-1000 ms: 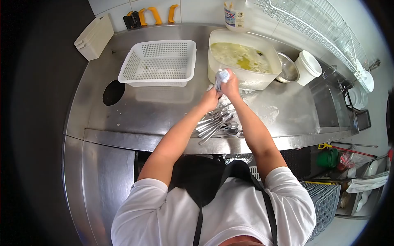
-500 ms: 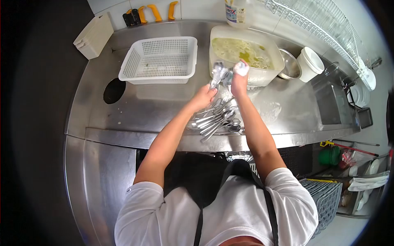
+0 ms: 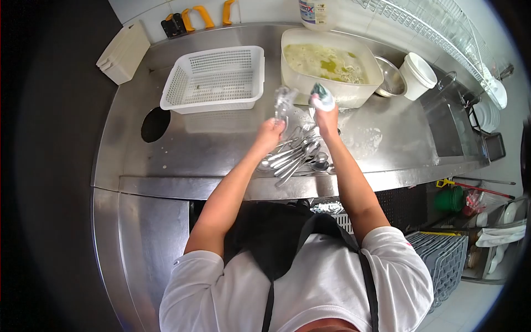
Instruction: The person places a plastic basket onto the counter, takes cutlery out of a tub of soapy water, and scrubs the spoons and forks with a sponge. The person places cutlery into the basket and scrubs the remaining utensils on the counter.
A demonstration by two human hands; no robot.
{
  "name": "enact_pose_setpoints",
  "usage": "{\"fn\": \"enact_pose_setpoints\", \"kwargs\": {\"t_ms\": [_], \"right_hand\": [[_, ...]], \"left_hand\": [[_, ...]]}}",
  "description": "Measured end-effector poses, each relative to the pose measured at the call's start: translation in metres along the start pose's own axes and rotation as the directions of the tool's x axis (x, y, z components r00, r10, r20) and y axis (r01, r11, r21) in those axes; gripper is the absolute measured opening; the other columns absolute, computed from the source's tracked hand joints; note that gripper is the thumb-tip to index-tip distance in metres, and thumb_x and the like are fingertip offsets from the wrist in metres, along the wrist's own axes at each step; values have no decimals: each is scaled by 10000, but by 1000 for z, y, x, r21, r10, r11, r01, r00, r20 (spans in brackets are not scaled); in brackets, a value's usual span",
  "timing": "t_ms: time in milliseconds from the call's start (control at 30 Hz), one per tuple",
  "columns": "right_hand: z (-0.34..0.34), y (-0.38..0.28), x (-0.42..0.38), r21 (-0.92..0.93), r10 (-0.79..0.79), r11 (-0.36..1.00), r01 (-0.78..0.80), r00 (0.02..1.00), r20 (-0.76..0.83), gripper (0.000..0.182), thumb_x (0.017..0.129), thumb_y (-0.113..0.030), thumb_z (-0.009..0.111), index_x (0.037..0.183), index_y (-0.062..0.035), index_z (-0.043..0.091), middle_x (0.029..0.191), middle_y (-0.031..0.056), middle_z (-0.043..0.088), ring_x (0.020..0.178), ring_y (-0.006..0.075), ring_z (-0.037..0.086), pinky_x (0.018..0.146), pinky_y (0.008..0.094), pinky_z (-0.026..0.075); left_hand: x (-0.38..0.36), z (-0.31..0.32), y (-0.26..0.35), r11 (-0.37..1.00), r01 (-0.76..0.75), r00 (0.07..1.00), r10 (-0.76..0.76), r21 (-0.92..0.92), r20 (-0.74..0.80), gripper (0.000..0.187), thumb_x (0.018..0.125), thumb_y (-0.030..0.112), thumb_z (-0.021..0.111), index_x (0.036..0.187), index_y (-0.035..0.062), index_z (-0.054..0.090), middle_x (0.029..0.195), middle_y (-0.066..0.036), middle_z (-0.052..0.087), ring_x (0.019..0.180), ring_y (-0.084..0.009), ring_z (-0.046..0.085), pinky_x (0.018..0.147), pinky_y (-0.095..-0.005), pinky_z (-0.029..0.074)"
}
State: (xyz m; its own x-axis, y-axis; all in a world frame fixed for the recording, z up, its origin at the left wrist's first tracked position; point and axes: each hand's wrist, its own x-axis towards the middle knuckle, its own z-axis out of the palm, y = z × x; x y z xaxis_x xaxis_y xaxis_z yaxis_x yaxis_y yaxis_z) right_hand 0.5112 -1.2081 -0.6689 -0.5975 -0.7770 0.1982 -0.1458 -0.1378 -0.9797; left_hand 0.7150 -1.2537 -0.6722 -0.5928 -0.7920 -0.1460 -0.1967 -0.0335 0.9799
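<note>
My left hand (image 3: 270,135) is closed round the handles of several spoons (image 3: 284,101), whose bowls point up and away and are blurred by motion. In my right hand (image 3: 327,119) is a soapy sponge (image 3: 321,98), green and white with foam on it. A small gap separates the sponge from the spoons. Below both hands, a loose pile of cutlery (image 3: 298,157), mostly spoons, lies on the steel counter near its front edge. Just beyond my hands stands a translucent tub (image 3: 351,95) of cloudy, yellowish-green soapy water.
A white perforated basket (image 3: 215,106) sits on the left, near a round hole (image 3: 155,124) in the counter. Behind the tub is a bottle (image 3: 315,14). A metal bowl (image 3: 391,77), a white bucket (image 3: 417,76) and a sink (image 3: 447,130) are on the right.
My hands have drawn apart: the spoons in my left hand have moved slightly left, away from the sponge. The green side of the sponge now shows. The view has shifted a little.
</note>
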Motion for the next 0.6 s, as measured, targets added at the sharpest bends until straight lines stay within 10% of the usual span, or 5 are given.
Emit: {"fn": "enact_pose_setpoints", "kwargs": {"t_ms": [100, 233, 367, 467, 600], "right_hand": [[8, 21, -33, 335, 309, 867, -368, 926, 217, 362, 887, -212, 665, 1200, -54, 576, 1002, 37, 672, 869, 180, 617, 770, 320, 493], [68, 21, -57, 432, 217, 867, -249, 968, 122, 335, 843, -112, 670, 1162, -40, 597, 1065, 58, 672, 957, 230, 630, 839, 350, 487], [52, 17, -27, -226, -121, 970, 86, 981, -149, 281, 776, -95, 663, 1042, -4, 659, 951, 143, 702, 895, 227, 660, 803, 349, 503], [38, 17, -20, -149, 65, 984, -95, 979, -192, 251, 807, -121, 662, 1034, -16, 670, 915, 96, 708, 833, 229, 657, 759, 341, 511], [47, -23, -52, 696, 354, 621, -361, 921, 162, 129, 910, -155, 630, 988, -53, 636, 870, 5, 648, 741, 123, 583, 707, 298, 486]], "left_hand": [[1, 2, 15, 999, -13, 957, 25, 42, -290, 180, 973, 204, 513, 932, 35, 556, 687, -45, 583, 611, -131, 561, 538, -312, 425], [9, 22, -3, 763, -260, 876, 444, 592, -188, 188, 971, 180, 482, 925, 9, 546, 683, -132, 603, 656, -269, 604, 605, -418, 451], [-16, 22, 5, 886, -214, 971, 239, 411, -9, 261, 988, 261, 475, 874, 31, 522, 626, -73, 547, 538, -223, 524, 519, -392, 428], [-35, 21, 24, 977, 146, 968, -109, -153, 226, 269, 990, 299, 491, 852, 69, 512, 584, 5, 452, 436, -139, 403, 412, -313, 351], [-44, 8, 33, 840, 423, 867, -265, -341, 422, 307, 1002, 339, 479, 833, 83, 486, 578, 35, 373, 417, -70, 313, 370, -249, 287]]}}
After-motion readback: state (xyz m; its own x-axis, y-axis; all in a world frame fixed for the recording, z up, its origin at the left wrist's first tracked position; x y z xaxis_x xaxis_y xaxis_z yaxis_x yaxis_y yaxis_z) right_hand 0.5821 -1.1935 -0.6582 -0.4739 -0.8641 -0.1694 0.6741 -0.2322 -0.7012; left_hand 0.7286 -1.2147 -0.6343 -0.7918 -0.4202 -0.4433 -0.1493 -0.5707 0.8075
